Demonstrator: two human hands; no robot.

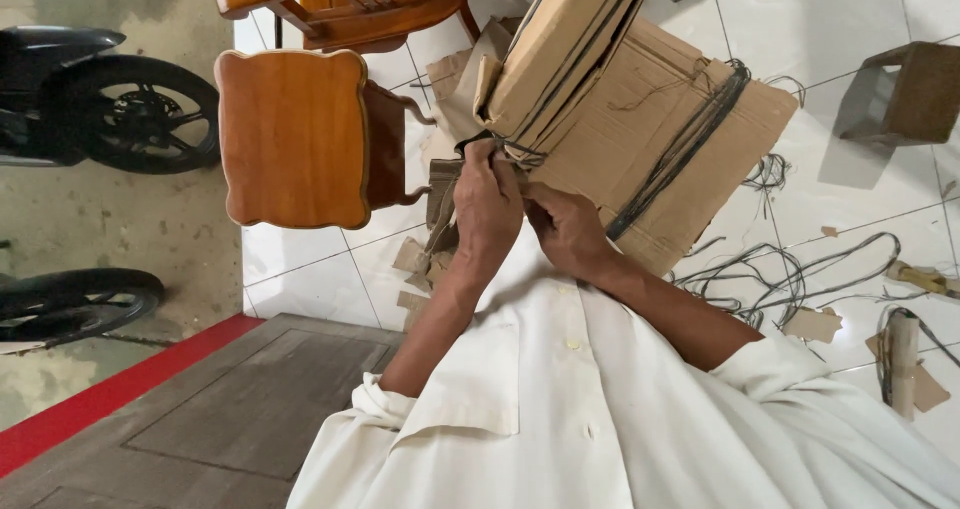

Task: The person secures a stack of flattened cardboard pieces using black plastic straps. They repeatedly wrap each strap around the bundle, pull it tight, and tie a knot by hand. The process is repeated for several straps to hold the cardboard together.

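The left hand point(487, 207) and the right hand point(566, 227) meet at the near corner of a stack of flattened cardboard point(560, 49), just above the person's white shirt point(560, 409). Both grips are pressed together on the dark cord point(520, 153) that binds the stack at that corner; the left fingers curl over it from above, the right fingers pinch it from the side. How tight the cord sits there I cannot tell.

The stack is brown, matte and corrugated, its sheets folded flat and tilted up on edge. It leans on a wider cardboard sheet point(700, 139), which lies on the white tiled floor point(800, 19) and has several turns of the same thin dark cord wound across it. Loose cord point(790, 274) lies in tangled loops on the tiles to the right, among small torn cardboard scraps point(812, 324).

To the left stands a glossy wooden stool point(295, 139) with a scalloped square top. A wooden chair point(350, 4) stands beyond it. Two black motorcycle wheels point(140, 114) rest on bare concrete at the far left.
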